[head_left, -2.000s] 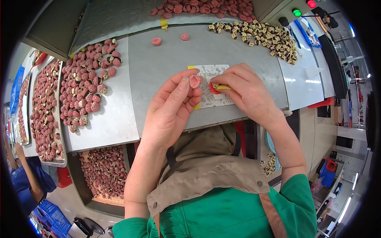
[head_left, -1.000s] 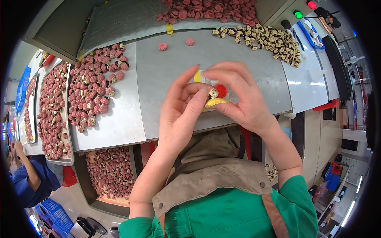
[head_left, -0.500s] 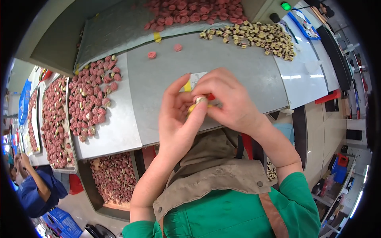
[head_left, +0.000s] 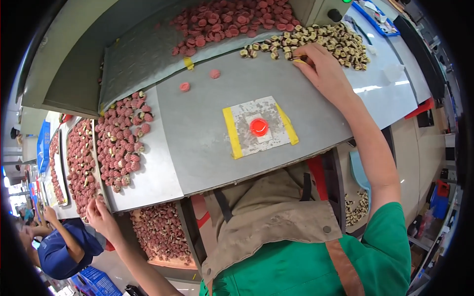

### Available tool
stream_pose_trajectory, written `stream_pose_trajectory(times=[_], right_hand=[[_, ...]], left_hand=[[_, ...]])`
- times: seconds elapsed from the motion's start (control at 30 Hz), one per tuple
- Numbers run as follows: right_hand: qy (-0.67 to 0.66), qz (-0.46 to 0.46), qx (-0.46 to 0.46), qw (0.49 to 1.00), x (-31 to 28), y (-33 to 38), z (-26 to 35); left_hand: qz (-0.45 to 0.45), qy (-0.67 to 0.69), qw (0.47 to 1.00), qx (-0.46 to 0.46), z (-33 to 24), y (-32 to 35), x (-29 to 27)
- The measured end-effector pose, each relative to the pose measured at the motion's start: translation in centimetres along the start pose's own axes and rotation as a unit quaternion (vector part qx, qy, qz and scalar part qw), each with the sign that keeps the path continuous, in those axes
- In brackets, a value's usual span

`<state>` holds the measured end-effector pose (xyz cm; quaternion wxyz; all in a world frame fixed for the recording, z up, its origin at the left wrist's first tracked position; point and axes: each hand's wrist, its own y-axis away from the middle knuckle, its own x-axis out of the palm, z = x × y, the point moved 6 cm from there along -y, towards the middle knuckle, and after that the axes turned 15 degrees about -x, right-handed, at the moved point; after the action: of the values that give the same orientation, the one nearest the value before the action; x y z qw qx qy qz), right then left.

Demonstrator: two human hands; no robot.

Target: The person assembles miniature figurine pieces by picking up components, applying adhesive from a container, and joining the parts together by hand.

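Hands well apart on my feed, one toward each end of the surface (head_left: 316, 108). Right hand (head_left: 323, 69) sits at the near side of the cream-and-dark pieces (head_left: 340, 42), far right. Thumb and fingers curl inward, a sliver of yellow by the thumb tip; the curled fingers cover the spot, so I can't tell if they are clamped on a piece. Left hand (head_left: 102, 219) is low at near left, over the near end of the tray (head_left: 102, 185), hiding part of it. Too small there for me to read its grip.

Far heap of pink pieces (head_left: 237, 19) tucks under the housing. Green lamp (head_left: 347, 1) cut by the top of my view. Bin (head_left: 196, 241) partly under the surface, its far end hidden.

Near edge slants up to the right, just beyond the brown apron (head_left: 276, 217). Red disc (head_left: 258, 127) lies mid-surface on the white plate (head_left: 266, 106), a yellow strip either side. Open grey room runs from plate to right hand, and leftward to the loose pink pile (head_left: 121, 148).
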<state>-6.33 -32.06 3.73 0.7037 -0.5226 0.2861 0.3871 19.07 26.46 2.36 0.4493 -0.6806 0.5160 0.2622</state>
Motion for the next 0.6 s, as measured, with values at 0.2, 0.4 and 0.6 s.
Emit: stream_pose_trajectory(times=[0.2, 0.4, 0.6], right_hand=[[-0.175, 0.041, 0.073, 0.981, 0.9, 2.3, 3.4], [-0.162, 0.027, 0.064, 0.984, -0.6, 4.1, 6.5], [-0.06, 0.052, 0.008, 0.997, -1.1, 4.7, 6.1]], left_hand=[[0.173, 0.223, 0.959, 0.028, -15.7, 3.3, 4.6], [0.255, 0.211, 0.913, 0.24, -30.7, 7.0, 11.2], [0.329, 0.244, 0.885, 0.22, -32.3, 8.7, 12.9]])
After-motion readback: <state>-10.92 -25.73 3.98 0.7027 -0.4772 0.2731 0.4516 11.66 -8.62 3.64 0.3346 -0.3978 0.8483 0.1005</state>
